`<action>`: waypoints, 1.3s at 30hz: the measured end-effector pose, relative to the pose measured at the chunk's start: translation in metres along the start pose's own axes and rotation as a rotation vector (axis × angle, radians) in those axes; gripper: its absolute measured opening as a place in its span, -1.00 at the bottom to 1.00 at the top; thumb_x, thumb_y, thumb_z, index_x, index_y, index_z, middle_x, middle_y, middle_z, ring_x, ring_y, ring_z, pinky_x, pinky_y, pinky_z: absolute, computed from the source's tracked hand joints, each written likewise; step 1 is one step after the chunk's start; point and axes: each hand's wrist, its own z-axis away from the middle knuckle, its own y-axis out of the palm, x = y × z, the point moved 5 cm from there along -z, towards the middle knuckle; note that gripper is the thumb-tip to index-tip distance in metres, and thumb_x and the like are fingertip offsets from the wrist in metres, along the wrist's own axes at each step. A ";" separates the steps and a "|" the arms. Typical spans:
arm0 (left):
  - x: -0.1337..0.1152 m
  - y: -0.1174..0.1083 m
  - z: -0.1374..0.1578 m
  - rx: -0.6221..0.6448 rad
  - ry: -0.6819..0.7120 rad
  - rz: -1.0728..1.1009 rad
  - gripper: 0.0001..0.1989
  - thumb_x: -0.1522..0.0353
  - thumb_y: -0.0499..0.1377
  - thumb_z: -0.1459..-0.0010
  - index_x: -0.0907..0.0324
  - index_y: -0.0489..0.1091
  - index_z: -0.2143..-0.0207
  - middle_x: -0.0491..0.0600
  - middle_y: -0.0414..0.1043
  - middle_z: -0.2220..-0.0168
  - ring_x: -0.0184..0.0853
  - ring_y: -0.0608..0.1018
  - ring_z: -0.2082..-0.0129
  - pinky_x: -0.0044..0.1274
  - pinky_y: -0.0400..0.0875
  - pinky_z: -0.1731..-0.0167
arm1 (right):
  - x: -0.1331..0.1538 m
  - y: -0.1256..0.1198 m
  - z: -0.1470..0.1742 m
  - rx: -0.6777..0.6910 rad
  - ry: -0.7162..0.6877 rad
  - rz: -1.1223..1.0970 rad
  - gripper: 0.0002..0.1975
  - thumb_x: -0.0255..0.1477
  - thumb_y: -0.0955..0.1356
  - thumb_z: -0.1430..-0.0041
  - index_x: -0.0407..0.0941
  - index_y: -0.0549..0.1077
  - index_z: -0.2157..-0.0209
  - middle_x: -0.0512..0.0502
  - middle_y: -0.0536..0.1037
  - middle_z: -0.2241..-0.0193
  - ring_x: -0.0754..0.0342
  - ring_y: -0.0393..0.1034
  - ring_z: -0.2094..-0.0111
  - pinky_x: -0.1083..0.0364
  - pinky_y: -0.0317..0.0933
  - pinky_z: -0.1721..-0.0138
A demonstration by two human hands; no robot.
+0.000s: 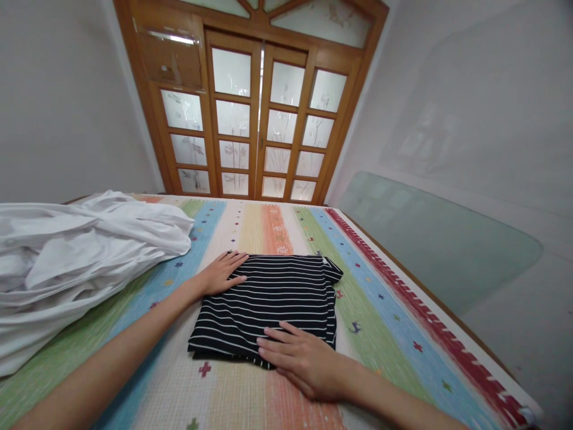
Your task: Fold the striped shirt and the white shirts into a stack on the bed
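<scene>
Both hands lie flat on a folded striped cloth [277,298] in the middle of the bedspread [233,388].
The left hand [224,273] rests at its far left corner, the right hand [304,361] on its near edge toward the right; all fingers are extended, gripping nothing. The cloth lies directly beneath them, seemingly longer side to side, with a flap jutting at its far right corner. Bedspread stretches rightward to a red border [414,306]; leftward, a bunched white cloth [89,239] lies apart.
</scene>
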 end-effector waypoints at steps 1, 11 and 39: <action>0.001 -0.002 0.003 0.008 -0.003 -0.005 -0.30 -0.06 -0.05 -0.25 0.07 0.09 -0.32 0.09 0.07 -0.34 -0.08 0.13 -0.34 -0.18 -0.11 -0.29 | -0.001 -0.001 0.005 0.000 0.008 -0.002 -0.48 -0.48 0.14 -0.39 -0.05 0.05 -0.35 -0.06 0.22 -0.29 0.11 -0.07 -0.35 -0.06 -0.17 -0.36; -0.002 -0.021 0.026 0.036 -0.024 -0.033 -0.27 -0.12 0.05 -0.15 -0.05 0.14 -0.29 0.07 0.16 -0.31 -0.05 0.31 -0.22 -0.19 0.08 -0.17 | -0.068 -0.005 0.072 -0.175 0.079 0.101 -0.33 -0.70 0.19 -0.17 -0.01 0.20 -0.28 -0.10 0.30 -0.24 0.07 0.12 -0.29 -0.15 0.07 -0.28; -0.129 -0.002 0.052 -0.128 0.323 0.039 -0.81 0.50 -0.01 -0.25 0.17 0.37 0.23 0.09 0.40 0.05 -0.25 0.45 0.11 -0.39 0.41 0.13 | -0.147 -0.024 0.090 -0.201 0.440 0.096 -0.35 -0.09 0.19 -0.34 -0.03 0.02 -0.36 -0.08 0.01 -0.37 -0.06 -0.19 -0.38 -0.20 -0.20 -0.35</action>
